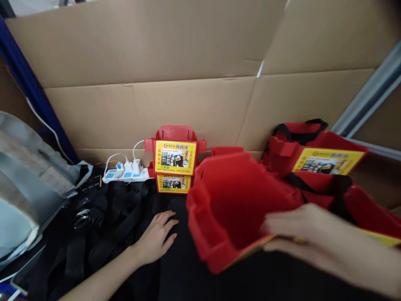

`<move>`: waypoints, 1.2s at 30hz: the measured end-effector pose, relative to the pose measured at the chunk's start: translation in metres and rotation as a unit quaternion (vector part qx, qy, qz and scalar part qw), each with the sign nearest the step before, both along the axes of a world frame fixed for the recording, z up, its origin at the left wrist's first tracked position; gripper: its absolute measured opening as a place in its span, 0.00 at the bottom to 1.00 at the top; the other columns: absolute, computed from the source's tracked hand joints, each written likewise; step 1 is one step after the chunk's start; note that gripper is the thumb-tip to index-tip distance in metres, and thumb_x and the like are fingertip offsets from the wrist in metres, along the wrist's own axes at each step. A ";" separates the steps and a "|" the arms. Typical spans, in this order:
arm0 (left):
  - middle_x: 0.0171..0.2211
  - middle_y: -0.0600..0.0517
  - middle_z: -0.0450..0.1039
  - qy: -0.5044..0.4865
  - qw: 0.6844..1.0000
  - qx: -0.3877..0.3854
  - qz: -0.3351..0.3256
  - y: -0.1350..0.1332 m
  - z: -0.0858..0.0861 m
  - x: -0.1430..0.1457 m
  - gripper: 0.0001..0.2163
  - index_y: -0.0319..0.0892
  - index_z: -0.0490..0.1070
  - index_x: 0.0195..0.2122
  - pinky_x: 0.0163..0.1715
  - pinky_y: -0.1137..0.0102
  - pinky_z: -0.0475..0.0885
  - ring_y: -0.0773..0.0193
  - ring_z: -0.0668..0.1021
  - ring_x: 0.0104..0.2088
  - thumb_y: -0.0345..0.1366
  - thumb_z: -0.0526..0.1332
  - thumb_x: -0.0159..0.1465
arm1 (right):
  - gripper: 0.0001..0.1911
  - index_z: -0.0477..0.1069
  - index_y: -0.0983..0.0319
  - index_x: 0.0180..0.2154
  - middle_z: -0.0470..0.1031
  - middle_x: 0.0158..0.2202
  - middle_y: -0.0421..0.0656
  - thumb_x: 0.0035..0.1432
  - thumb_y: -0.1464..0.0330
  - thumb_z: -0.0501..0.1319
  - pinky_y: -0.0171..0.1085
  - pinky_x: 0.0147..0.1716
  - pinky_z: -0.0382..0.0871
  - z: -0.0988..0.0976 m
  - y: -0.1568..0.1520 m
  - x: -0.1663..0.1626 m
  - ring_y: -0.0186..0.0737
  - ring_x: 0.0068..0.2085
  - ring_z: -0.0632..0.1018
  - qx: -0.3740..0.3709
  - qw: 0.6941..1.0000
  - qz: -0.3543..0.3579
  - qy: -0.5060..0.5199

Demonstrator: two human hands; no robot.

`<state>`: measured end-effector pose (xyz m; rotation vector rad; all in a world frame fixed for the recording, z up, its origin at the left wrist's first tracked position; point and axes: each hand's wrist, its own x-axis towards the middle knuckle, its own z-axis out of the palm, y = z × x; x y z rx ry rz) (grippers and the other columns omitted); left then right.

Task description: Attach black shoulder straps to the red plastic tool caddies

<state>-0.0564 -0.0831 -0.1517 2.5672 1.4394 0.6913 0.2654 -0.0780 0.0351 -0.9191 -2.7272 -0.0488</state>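
Note:
A red plastic tool box (pixel 247 192) is tilted in front of me, its hollow inside facing my view. My right hand (pixel 294 230) grips its near wall, fingers inside and thumb outside; the hand is smeared by motion. On the black surface (pixel 184 255) my left hand (pixel 158 234) rests with its fingers spread, holding nothing. Black webbing straps (pixel 115 225) lie in a heap beside it. Ahead of the left hand stand stacked red tool boxes (pixel 175 156) with yellow picture labels.
A white power strip (pixel 127 173) with plugged-in chargers lies against the cardboard wall (pixel 194 100). More red boxes with black straps (pixel 328 154) stand at the right. A pale bag (pixel 21 184) fills the left edge. A blue post (pixel 34 83) rises behind it.

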 end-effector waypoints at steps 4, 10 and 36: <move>0.46 0.46 0.66 -0.015 0.995 0.032 0.092 0.003 0.003 -0.008 0.14 0.43 0.68 0.46 0.45 0.58 0.67 0.55 0.69 0.47 0.30 0.53 0.59 | 0.09 0.65 0.56 0.26 0.75 0.28 0.38 0.58 0.68 0.51 0.34 0.24 0.64 -0.046 -0.014 -0.039 0.37 0.28 0.76 -0.112 0.993 0.040 -0.009; 0.48 0.43 0.65 -0.050 0.964 0.111 0.237 0.014 0.016 -0.039 0.15 0.38 0.64 0.49 0.46 0.58 0.65 0.53 0.68 0.48 0.35 0.53 0.61 | 0.07 0.66 0.61 0.29 0.75 0.30 0.40 0.57 0.74 0.52 0.33 0.22 0.59 -0.072 0.003 -0.073 0.38 0.28 0.76 -0.055 0.997 0.025 -0.043; 0.40 0.49 0.72 -0.113 0.986 0.050 -0.111 0.056 0.183 0.005 0.07 0.40 0.69 0.39 0.46 0.67 0.64 0.63 0.72 0.43 0.34 0.54 0.62 | 0.37 0.48 0.58 0.60 0.66 0.54 0.47 0.51 0.62 0.61 0.44 0.50 0.66 -0.004 0.067 -0.133 0.42 0.52 0.70 -0.173 0.889 0.081 0.417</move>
